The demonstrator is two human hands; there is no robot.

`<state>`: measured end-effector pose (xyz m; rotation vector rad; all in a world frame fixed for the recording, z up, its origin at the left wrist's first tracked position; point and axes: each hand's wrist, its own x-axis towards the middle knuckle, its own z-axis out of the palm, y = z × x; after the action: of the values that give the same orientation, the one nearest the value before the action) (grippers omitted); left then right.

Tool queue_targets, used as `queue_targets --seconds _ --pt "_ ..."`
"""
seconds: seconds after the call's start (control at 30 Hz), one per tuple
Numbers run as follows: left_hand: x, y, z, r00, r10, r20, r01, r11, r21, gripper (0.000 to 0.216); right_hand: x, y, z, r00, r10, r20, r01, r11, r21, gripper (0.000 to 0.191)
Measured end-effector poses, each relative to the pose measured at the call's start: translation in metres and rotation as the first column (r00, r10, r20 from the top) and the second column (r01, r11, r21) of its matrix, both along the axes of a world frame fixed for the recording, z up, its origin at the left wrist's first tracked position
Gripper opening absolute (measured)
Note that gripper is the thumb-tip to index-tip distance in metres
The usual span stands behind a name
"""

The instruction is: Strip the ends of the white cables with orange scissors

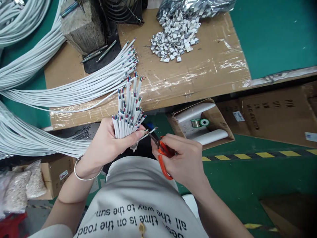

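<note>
My left hand point(111, 142) is wrapped round a thick bundle of white cables point(126, 122), whose cut ends point up and show small coloured wires inside. One cable point(151, 131) sticks out sideways to the right, near my left thumb. In my right hand point(183, 158) is a pair of scissors point(163, 150) with orange handles. Their dark blades lie right at that single cable, close to the left thumb. Whether the blades are fully closed on it I cannot tell. A second bunch of white cables point(99, 84) lies on the cardboard-covered bench, beyond my left hand.
Many small white connectors point(173, 39) spill from a plastic bag point(198, 8) on the cardboard point(210, 62). A grey block point(81, 29) and metal rods point(106, 51) are at the back left. Below the bench edge, an open box point(178, 124) holds a solder spool point(200, 123).
</note>
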<state>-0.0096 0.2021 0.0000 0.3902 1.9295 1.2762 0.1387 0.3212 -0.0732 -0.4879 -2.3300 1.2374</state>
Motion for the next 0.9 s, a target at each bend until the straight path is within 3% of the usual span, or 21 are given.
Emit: queue_targets --seconds 0.3,0.53,0.9 --pt "-0.001 0.001 -0.001 1.000 -0.006 -0.029 0.006 1.000 -0.006 0.010 0.002 0.001 -0.002 0.999 -0.048 0.011 0.049 0.997 -0.055 0.042" --pt "0.001 0.002 0.001 0.976 -0.010 -0.216 -0.003 0.998 -0.060 0.013 0.005 0.008 -0.004 0.996 -0.089 0.028 0.092 0.992 -0.092 0.045" --pt "0.004 -0.004 -0.005 0.966 -0.027 -0.257 0.030 1.000 0.006 0.015 0.003 0.011 -0.001 0.995 -0.095 0.011 0.095 0.992 -0.081 0.044"
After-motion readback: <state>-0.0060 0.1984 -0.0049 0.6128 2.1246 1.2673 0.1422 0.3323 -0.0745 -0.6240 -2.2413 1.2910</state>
